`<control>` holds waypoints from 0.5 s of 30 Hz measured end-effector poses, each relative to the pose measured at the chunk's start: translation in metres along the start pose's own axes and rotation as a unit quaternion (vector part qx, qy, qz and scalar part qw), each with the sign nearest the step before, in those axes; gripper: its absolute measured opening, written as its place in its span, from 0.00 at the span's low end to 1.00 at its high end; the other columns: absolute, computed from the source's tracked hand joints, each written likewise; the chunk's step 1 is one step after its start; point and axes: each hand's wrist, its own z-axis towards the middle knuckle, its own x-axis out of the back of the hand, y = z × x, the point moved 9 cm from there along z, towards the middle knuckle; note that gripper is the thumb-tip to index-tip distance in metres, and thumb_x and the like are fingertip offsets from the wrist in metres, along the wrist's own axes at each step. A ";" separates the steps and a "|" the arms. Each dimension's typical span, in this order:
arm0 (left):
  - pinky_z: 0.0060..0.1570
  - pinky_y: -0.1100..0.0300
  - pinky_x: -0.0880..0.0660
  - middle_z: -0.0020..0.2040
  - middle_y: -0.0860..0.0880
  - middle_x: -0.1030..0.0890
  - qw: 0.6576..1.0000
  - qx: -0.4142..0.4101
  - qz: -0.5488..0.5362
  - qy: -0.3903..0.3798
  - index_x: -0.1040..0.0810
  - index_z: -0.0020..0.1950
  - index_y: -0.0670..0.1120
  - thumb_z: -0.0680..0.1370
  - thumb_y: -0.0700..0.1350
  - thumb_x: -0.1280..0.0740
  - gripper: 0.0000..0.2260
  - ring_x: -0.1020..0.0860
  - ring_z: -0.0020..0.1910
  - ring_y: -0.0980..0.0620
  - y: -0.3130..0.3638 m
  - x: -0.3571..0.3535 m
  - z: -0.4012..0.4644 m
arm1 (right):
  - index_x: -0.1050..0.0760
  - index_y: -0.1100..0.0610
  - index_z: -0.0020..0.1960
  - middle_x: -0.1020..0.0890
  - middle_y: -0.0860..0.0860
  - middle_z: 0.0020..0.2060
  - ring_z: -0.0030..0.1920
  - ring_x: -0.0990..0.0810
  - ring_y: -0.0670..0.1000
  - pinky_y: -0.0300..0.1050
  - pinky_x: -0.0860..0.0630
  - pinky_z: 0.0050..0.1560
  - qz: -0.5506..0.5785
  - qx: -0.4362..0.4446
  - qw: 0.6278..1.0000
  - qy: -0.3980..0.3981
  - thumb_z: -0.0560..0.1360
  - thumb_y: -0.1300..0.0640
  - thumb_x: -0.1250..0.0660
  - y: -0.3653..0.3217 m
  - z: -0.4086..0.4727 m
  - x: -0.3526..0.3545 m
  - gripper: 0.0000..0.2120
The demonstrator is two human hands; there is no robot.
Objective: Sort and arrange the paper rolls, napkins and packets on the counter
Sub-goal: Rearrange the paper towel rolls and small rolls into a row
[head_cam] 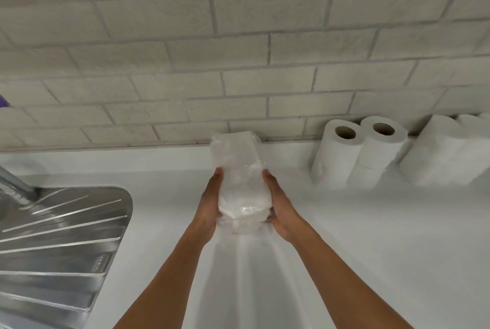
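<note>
A clear plastic packet of white napkins (238,169) stands lengthwise above the middle of the white counter (371,236). My left hand (209,204) grips its left side and my right hand (281,206) grips its right side, both near the packet's lower end. At the back right, two white paper rolls (358,151) stand upright against the wall, cardboard cores showing. Further right lie more white rolls (450,151), partly cut off by the frame edge.
A white brick wall (238,50) runs along the back of the counter. A steel sink drainer (58,243) with ridges fills the left side. A small purple object (4,102) shows at the far left edge.
</note>
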 end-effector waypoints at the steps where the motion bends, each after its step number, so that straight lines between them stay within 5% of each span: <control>1: 0.59 0.52 0.23 0.55 0.51 0.14 1.000 0.001 0.003 0.000 0.21 0.65 0.55 0.79 0.69 0.45 0.25 0.16 0.54 0.51 -0.001 -0.009 0.002 | 0.23 0.43 0.64 0.14 0.48 0.54 0.55 0.16 0.51 0.56 0.23 0.63 0.004 0.001 1.000 0.009 0.74 0.28 0.43 -0.002 -0.002 0.010 0.27; 15: 0.66 0.47 0.27 0.55 0.51 0.14 0.999 0.038 -0.005 -0.013 0.20 0.61 0.58 0.77 0.71 0.44 0.24 0.17 0.57 0.49 -0.011 -0.053 0.012 | 0.25 0.43 0.66 0.16 0.48 0.58 0.60 0.18 0.50 0.56 0.26 0.67 0.021 0.022 1.000 0.005 0.73 0.28 0.42 -0.014 -0.006 0.051 0.29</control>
